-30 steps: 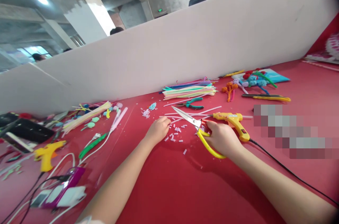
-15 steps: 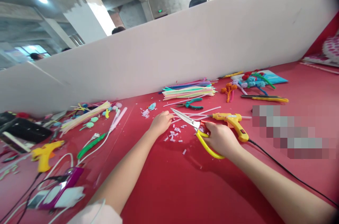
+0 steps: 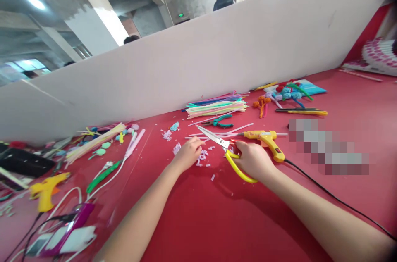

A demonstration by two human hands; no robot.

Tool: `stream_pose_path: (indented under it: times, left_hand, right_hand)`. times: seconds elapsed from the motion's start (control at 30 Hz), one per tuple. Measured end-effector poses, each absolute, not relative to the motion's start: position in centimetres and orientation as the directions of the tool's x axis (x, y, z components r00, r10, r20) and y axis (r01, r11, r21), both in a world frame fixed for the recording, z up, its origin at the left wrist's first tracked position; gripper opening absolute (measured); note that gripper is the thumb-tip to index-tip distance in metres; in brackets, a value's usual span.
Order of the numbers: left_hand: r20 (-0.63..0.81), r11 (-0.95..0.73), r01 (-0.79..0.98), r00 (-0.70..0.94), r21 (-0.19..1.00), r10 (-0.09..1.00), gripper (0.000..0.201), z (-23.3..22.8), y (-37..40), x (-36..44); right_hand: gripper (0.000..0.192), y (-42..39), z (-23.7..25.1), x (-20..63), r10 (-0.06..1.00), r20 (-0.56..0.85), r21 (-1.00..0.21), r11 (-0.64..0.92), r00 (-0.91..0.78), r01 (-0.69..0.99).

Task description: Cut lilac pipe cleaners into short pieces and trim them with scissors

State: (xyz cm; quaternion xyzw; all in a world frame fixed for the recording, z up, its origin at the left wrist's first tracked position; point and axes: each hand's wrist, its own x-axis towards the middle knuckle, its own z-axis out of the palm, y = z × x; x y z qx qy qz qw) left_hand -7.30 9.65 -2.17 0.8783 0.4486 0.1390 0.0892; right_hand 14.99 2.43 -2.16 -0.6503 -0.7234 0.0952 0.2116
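Note:
My right hand point(image 3: 254, 159) grips yellow-handled scissors point(image 3: 223, 146), blades pointing left and up over the red table point(image 3: 217, 216). My left hand point(image 3: 187, 153) rests on the table just left of the blades, fingers curled over small white and pink cut pieces point(image 3: 203, 158). Whether it pinches one I cannot tell. A few thin white sticks point(image 3: 228, 130) lie just beyond the blades. A yellow glue gun point(image 3: 266, 140) lies right behind my right hand, its black cord trailing right.
Teal pliers point(image 3: 223, 121) and a bundle of coloured sticks point(image 3: 217, 106) lie farther back by the white partition point(image 3: 198, 59). Pipe-cleaner flowers point(image 3: 287, 93) sit at the right. At left are another yellow glue gun point(image 3: 46, 189), cables and a purple device point(image 3: 70, 229).
My left hand has drawn back slightly toward the cut pieces beside the scissor blades. The right hand and scissors stay nearly where they were; the view has shifted a little.

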Motion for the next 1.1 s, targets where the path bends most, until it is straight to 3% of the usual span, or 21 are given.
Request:
stream_pose_path:
  times: [0.23,0.4,0.53,0.63,0.83,0.9,1.0,1.1]
  left_hand:
    - [0.134,-0.619,0.683,0.623,0.388,0.771,0.035,-2.7,9.0,-5.6]
    - [0.084,-0.567,0.618,0.633,0.544,0.77,0.03,-1.8,6.8,-6.9]
    - [0.166,-0.553,0.643,0.56,0.53,0.811,0.027,-2.2,6.0,-7.1]
    - [0.14,-0.552,0.642,0.576,0.531,0.805,0.03,-2.6,5.6,-6.4]
    - [0.031,-0.443,0.537,0.611,0.718,0.791,0.029,-1.9,4.1,-6.6]
    - [0.058,-0.437,0.555,0.571,0.708,0.819,0.029,-1.7,3.9,-7.2]
    - [0.1,-0.455,0.671,0.497,0.585,0.862,0.039,-2.1,3.7,-7.6]
    - [0.035,-0.442,0.725,0.502,0.529,0.864,0.053,-2.7,3.2,-7.1]
  right_hand:
    - [0.023,2.4,-2.0,14.9,0.985,0.162,-0.398,0.124,-0.064,0.909]
    - [0.024,2.4,-2.0,15.0,0.984,0.166,-0.404,0.121,-0.057,0.907]
    - [0.027,2.4,-2.3,14.9,0.985,0.159,-0.412,0.122,-0.06,0.903]
    - [0.026,2.4,-2.4,14.8,0.985,0.163,-0.421,0.123,-0.059,0.899]
    - [0.026,2.7,-2.5,15.2,0.981,0.192,-0.479,0.114,-0.022,0.871]
    - [0.027,2.9,-2.4,15.4,0.98,0.199,-0.515,0.109,-0.005,0.85]
    - [0.034,3.2,-2.3,15.8,0.979,0.202,-0.58,0.096,0.028,0.809]
    - [0.044,3.5,-2.2,16.4,0.977,0.202,-0.639,0.075,0.073,0.766]
